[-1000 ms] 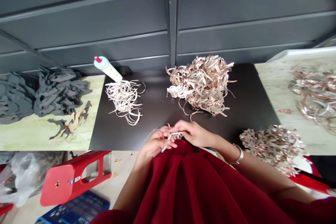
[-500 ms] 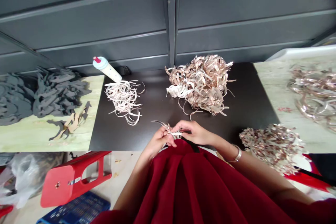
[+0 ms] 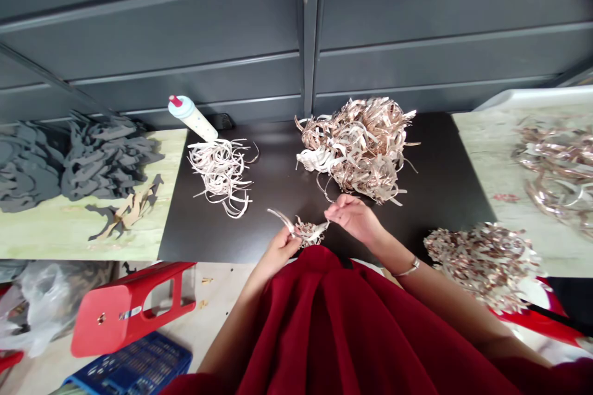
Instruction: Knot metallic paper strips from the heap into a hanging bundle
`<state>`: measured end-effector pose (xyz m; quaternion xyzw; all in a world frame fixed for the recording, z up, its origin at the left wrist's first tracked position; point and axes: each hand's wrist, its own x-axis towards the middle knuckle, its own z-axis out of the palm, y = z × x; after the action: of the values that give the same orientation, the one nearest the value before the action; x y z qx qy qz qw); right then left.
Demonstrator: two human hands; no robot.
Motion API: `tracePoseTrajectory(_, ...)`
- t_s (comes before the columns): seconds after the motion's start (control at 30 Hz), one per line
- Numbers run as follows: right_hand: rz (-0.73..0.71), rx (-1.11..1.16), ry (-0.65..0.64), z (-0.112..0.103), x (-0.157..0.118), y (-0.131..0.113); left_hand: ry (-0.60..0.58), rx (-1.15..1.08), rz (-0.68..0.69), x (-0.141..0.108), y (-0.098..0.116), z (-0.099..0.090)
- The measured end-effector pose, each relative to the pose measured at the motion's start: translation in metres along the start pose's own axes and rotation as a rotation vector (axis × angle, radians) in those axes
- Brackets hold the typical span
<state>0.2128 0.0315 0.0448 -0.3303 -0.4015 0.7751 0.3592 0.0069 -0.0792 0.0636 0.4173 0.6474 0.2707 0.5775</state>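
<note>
At the left of the dark board, a pile of pale strips is set just beside the bottle, beyond and to the left of the left hand. By that hand's thumb and fingers, the left end of a small bundle of strips is pinched, low over the near edge of the board and close to the red clothing. The bundle's long axis is laid roughly crosswise, with its right end slightly raised, while a few long ends are pointed away to the left. The right hand is held to the right of the bundle and a little farther out, its fingers bent and gathered close; by its fingertips the bundle's right end is nearly met, but whether a strip is pinched there cannot be told. The left hand is thus the nearer. Beyond the right hand, a large heap of shiny strips is piled; farther right, a curly heap is seen beside the forearm.
</note>
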Motion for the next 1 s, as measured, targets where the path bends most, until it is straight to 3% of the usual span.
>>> tracePoseTrajectory(0.17,-0.082,-0.179,0.075,0.020,-0.004,-0.010,0.100,0.357,0.014,-0.005,0.013,0.002)
tracePoseTrajectory(0.23,-0.130,-0.367,0.009,0.040,-0.011,-0.010,0.073,0.445,0.026,-0.006,0.017,0.004)
tracePoseTrajectory(0.33,-0.293,-0.931,-0.170,0.065,-0.017,-0.003,0.023,0.527,0.051,-0.008,0.021,0.007)
tracePoseTrajectory(0.4,-0.329,-1.078,-0.203,0.072,-0.016,0.005,0.020,0.557,0.070,-0.009,0.023,0.008)
tracePoseTrajectory(0.6,-0.325,-1.096,-0.170,0.063,-0.009,0.014,0.121,0.576,0.096,-0.012,0.027,0.008)
tracePoseTrajectory(1.0,-0.462,-1.075,-0.137,0.052,-0.017,0.004,0.094,0.486,0.122,-0.008,0.024,0.007)
